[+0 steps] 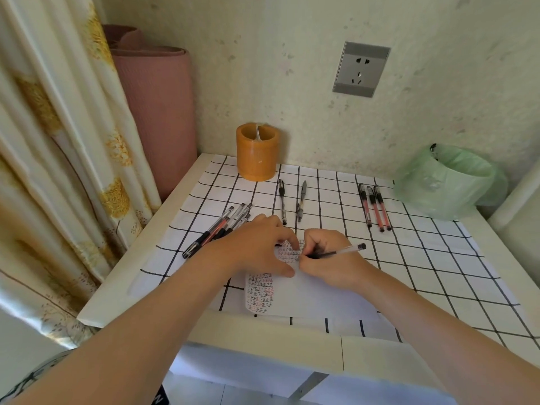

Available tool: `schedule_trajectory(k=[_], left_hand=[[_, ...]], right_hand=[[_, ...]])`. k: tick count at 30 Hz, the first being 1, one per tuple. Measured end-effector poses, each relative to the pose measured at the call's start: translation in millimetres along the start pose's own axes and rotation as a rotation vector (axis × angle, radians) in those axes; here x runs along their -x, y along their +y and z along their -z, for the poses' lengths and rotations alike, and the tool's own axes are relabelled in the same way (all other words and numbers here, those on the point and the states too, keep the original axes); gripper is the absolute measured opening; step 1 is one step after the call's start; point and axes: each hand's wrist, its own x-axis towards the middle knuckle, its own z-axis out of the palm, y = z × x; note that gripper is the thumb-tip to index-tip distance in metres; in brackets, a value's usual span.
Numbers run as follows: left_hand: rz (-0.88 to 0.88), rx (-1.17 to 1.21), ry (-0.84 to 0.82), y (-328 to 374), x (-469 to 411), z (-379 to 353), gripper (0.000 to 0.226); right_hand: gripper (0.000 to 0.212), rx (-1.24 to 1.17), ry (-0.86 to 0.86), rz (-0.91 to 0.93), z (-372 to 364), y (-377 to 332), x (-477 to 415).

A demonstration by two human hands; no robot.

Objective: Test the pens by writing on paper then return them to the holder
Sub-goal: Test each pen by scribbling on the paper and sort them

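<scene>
My right hand grips a clear black pen with its tip down on the white paper, which carries rows of small black and red marks. My left hand presses flat on the paper's upper left part, fingers spread. An orange pen holder stands at the back of the table and looks empty. A pile of several pens lies to the left of my left hand. Two pens lie apart behind my hands, and three red pens lie side by side at the right.
A checked cloth covers the white table. A bin lined with a green bag sits at the back right corner. A rolled pink mat and a curtain stand to the left. A wall socket is behind.
</scene>
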Motion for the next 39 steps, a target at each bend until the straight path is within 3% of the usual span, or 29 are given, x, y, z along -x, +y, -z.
schedule_trajectory(k=[34,39], left_hand=[[0.007,0.017,0.004,1.9,2.0,0.7,0.052],[0.005,0.016,0.003,2.3,4.7,0.6,0.053]], right_hand=[[0.030,-0.045,-0.043,-0.033,2.2,-6.1,2.8],[0.022,-0.039,-0.024,-0.018,1.9,-8.8,2.5]])
